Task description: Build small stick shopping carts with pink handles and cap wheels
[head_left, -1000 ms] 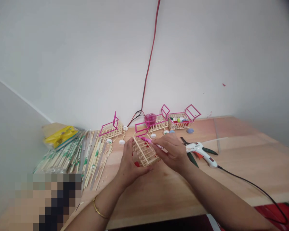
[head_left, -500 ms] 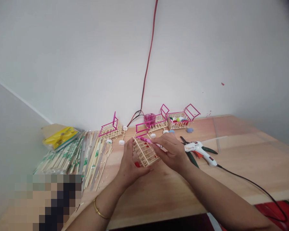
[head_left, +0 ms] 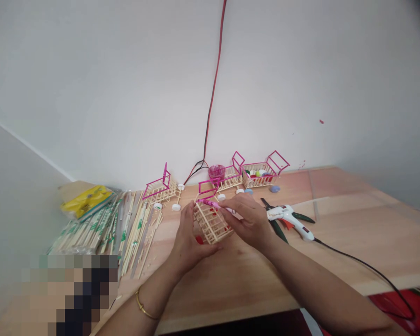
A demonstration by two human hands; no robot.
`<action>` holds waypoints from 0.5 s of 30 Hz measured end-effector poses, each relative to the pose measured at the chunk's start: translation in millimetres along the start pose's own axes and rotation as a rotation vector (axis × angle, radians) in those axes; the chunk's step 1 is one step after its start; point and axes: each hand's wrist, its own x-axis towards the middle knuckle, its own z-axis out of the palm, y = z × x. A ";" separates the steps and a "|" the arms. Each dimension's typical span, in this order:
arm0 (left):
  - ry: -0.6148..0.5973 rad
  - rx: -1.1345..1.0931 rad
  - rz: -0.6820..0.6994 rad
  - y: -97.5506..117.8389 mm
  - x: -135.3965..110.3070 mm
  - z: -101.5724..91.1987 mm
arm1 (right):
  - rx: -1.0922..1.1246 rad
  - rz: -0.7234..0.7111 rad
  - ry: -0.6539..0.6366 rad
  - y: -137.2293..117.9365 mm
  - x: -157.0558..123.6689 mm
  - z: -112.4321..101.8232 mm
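Currently, the left hand [head_left: 187, 242] is clamping its grip around a boxy stick cart [head_left: 213, 226], cupping its pale, slatted lattice above the worktop [head_left: 238, 291]. The right hand [head_left: 250, 221] is pinching a slender pink tool [head_left: 212, 203], its tip sitting by the cart's upper rim; contact is looking too small to judge. Behind both grips, a see-through, pink-stained tub [head_left: 216, 172] is standing among pink-trimmed carts [head_left: 255, 184]. Right of the right grip, a smooth white glue gun [head_left: 305, 229] is lying across green-handled pliers [head_left: 304, 217]. Left of the left grip, thin straight sticks [head_left: 135, 238] are lying beside plastic-wrapped bundles [head_left: 91, 228]. Flat wood grain is stretching from beneath the grips to the worktop's near edge.
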 end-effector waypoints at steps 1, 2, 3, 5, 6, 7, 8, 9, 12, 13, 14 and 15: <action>0.000 -0.001 -0.001 -0.4 -0.1 0.0 | -0.008 0.006 0.007 0.4 -0.1 0.0; 0.001 -0.004 -0.002 -0.7 -0.1 0.0 | -0.008 0.010 0.010 0.6 -0.2 -0.1; 0.000 -0.008 -0.002 -0.7 -0.1 -0.1 | 0.000 0.008 0.006 0.6 -0.2 0.0; -0.002 -0.018 0.000 -0.2 0.1 -0.4 | 0.026 -0.006 -0.011 0.3 -0.2 0.2; -0.004 -0.023 0.000 0.3 0.2 -0.5 | 0.034 -0.012 -0.016 0.3 -0.3 0.4; -0.006 -0.027 0.001 0.9 0.4 -0.7 | 0.033 -0.013 -0.018 0.6 -0.5 0.6; -0.007 -0.029 0.002 1.6 0.5 -0.9 | 0.025 -0.010 -0.015 1.0 -0.6 0.7; -0.008 -0.029 0.003 2.3 0.7 -1.0 | 0.011 -0.003 -0.009 1.6 -0.8 0.8; -0.004 -0.031 0.007 4.3 0.9 -1.2 | -0.009 0.011 0.003 2.8 -0.9 0.5; -0.003 -0.034 0.009 4.6 0.9 -1.2 | 0.000 0.007 0.000 2.7 -0.8 0.3; -0.003 -0.036 0.010 4.7 0.9 -1.1 | 0.013 0.000 -0.007 2.6 -0.7 0.1; -0.003 -0.038 0.008 4.6 0.9 -1.0 | 0.022 -0.006 -0.012 2.4 -0.6 -0.1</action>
